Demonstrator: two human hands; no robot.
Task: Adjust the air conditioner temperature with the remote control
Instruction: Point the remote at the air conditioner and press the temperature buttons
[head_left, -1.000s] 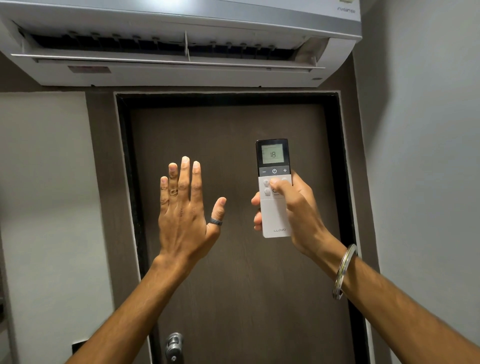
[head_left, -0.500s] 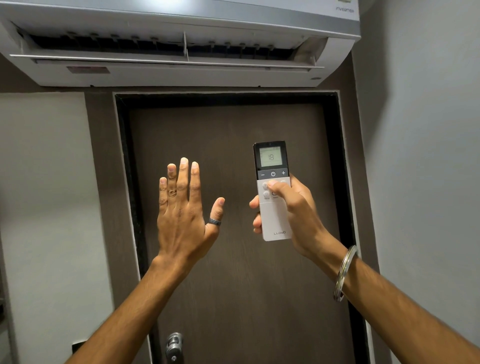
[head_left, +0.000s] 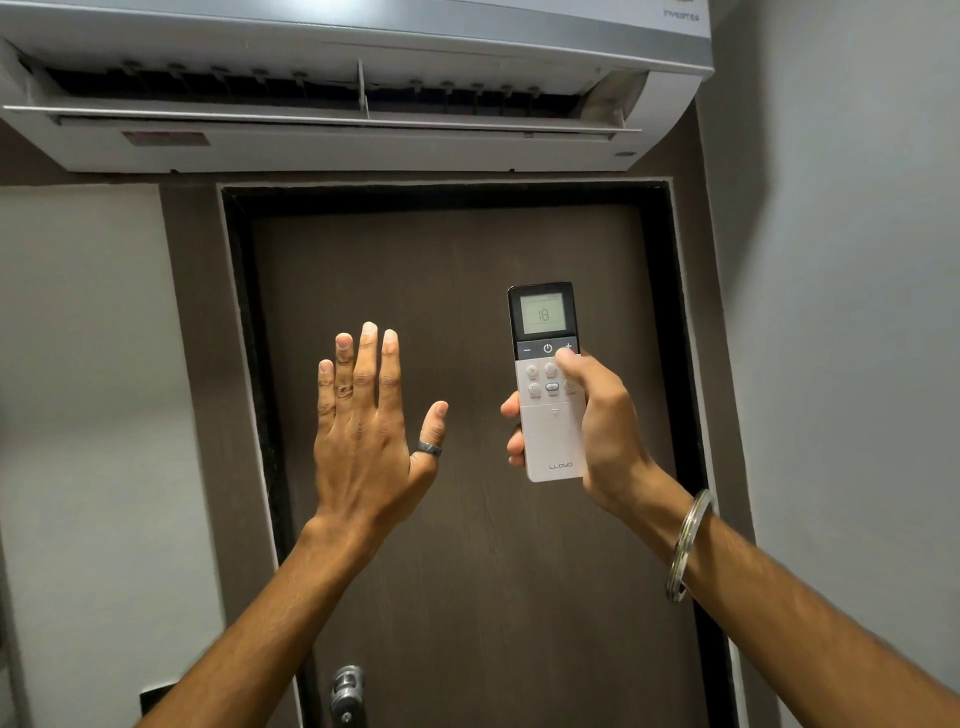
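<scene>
A white wall air conditioner (head_left: 332, 150) hangs above the door with its flap open. My right hand (head_left: 602, 431) holds a white remote control (head_left: 550, 436) upright, pointed up toward the unit. Its dark top has a screen that reads 18. My thumb tip rests at the plus button, just under the screen. My left hand (head_left: 363, 441) is raised beside the remote, palm away from me, fingers straight and spread, holding nothing. A dark ring sits on its thumb.
A dark brown door (head_left: 467, 571) in a black frame fills the middle, with a metal handle (head_left: 347, 691) low down. Grey walls stand on both sides; the right wall (head_left: 841, 364) is close to my right arm. A metal bangle (head_left: 688, 545) circles my right wrist.
My right thumb has slid up from the lower white buttons to the plus button. The remote has dropped slightly. The left hand has barely moved. The screen still reads 18.
</scene>
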